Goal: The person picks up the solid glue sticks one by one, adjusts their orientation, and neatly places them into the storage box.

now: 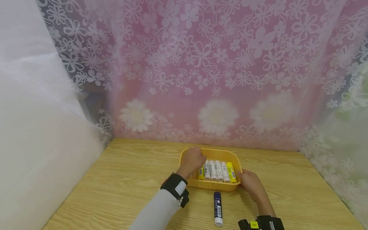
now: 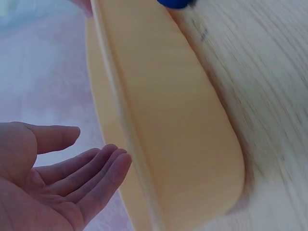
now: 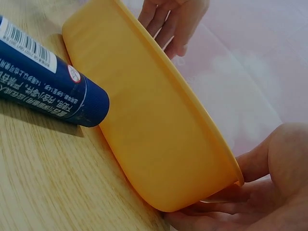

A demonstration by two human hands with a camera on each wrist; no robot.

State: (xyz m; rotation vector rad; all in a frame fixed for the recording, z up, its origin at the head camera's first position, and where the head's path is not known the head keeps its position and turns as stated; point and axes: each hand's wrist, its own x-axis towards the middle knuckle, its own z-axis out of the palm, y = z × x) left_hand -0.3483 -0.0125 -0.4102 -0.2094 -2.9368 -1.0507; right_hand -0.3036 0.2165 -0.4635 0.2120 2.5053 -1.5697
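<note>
A yellow plastic basket (image 1: 211, 185) holds a row of white glue sticks (image 1: 212, 171) with yellow glue sticks (image 1: 231, 172) at its right and left ends. Over the basket's left part is my left hand (image 1: 193, 160), which hides what lies beneath it. In the left wrist view its fingers (image 2: 103, 185) are loosely bent with nothing in them, close to the basket's rim. My right hand (image 1: 252, 185) grips the basket's right end, thumb at the rim and fingers against the outer wall. In front of the basket lies a dark blue glue stick (image 1: 218, 209) with a white end, apart from both hands.
The basket and the blue glue stick stand on a wood-grain table (image 1: 123, 179). A pink flowered curtain (image 1: 212, 80) hangs behind the table's back edge, with a pale sheet (image 1: 43, 127) along the left side.
</note>
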